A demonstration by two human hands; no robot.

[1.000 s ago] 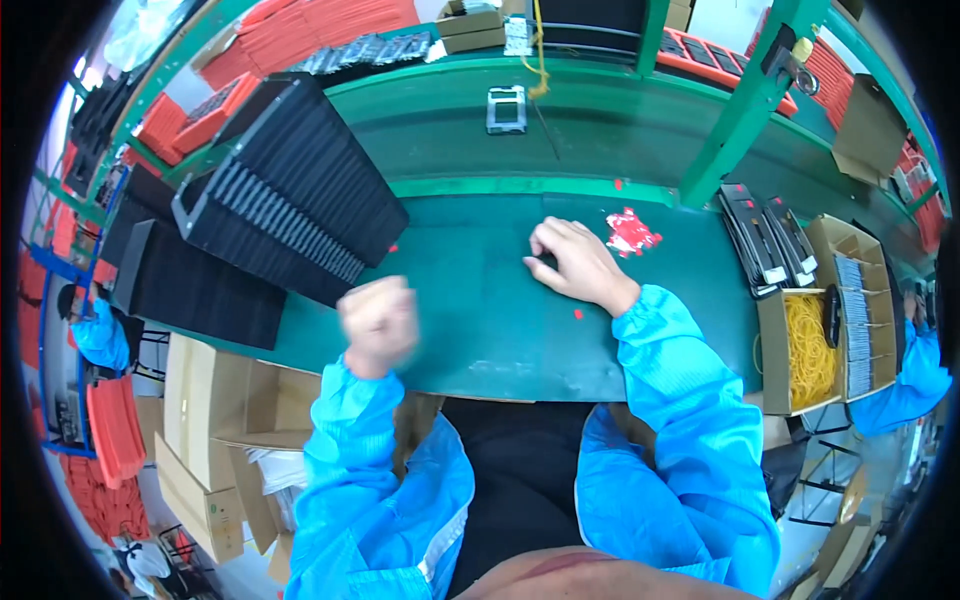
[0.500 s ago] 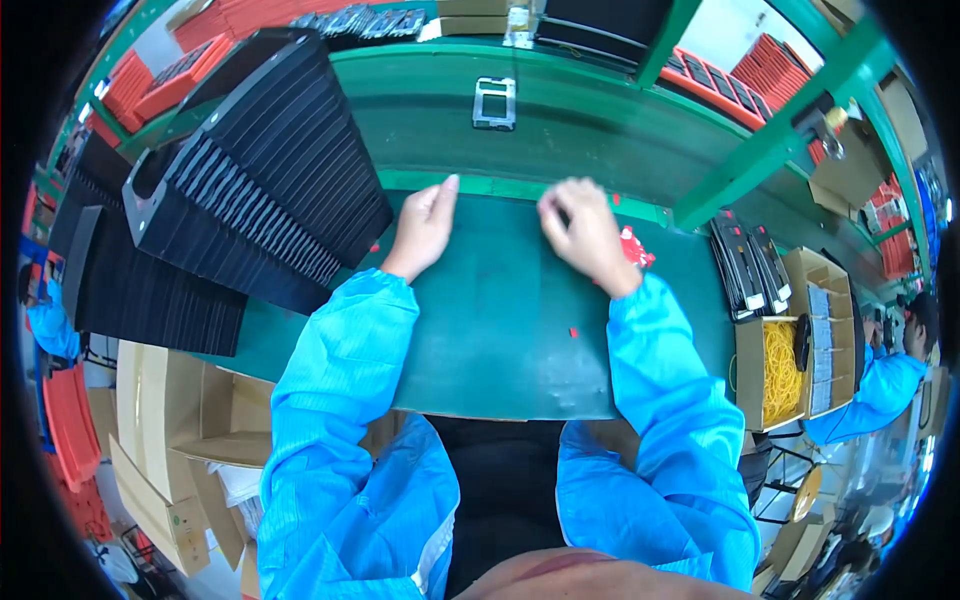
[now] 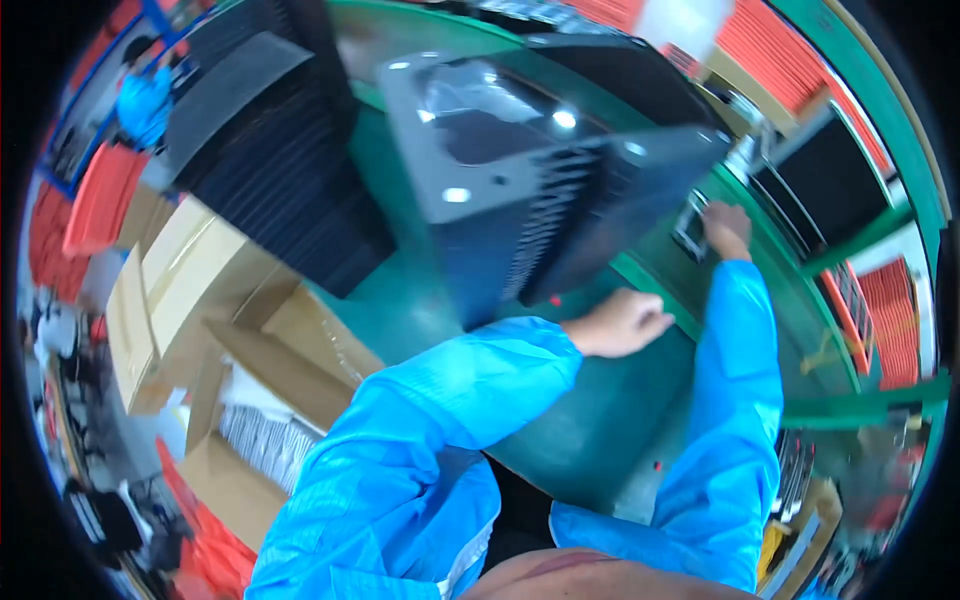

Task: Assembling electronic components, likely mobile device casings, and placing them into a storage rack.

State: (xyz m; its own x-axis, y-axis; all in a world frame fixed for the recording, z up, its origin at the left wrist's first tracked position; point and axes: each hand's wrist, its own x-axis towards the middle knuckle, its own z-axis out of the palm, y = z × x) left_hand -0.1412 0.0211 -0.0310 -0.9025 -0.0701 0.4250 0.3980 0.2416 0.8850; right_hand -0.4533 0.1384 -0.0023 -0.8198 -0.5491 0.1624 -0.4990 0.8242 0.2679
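Note:
At the far right of the green work surface [image 3: 585, 400], my right hand [image 3: 728, 230] reaches a small rectangular frame [image 3: 690, 228] with a dark rim and an open middle. Its fingers close at the frame's right edge; blur hides the exact grip, and I cannot tell whether the frame is lifted. Nearer to me, my left hand [image 3: 622, 323] hovers with curled fingers above the green surface. The palm is hidden, so anything inside it cannot be seen. Just beyond the left hand rises a tall stack of black trays [image 3: 570, 190] with a cutout on top.
A second black stack [image 3: 280, 170] stands to the left. Open cardboard boxes [image 3: 200, 290] sit below the table's left edge, one holding pale sheets. Green posts [image 3: 870, 405] and red trays [image 3: 885, 315] line the right side. Another person [image 3: 145, 100] is at upper left.
The view has swung left, bringing the black stacks toward the middle. My right hand has moved far forward onto the frame. My left hand has curled over, near the stack.

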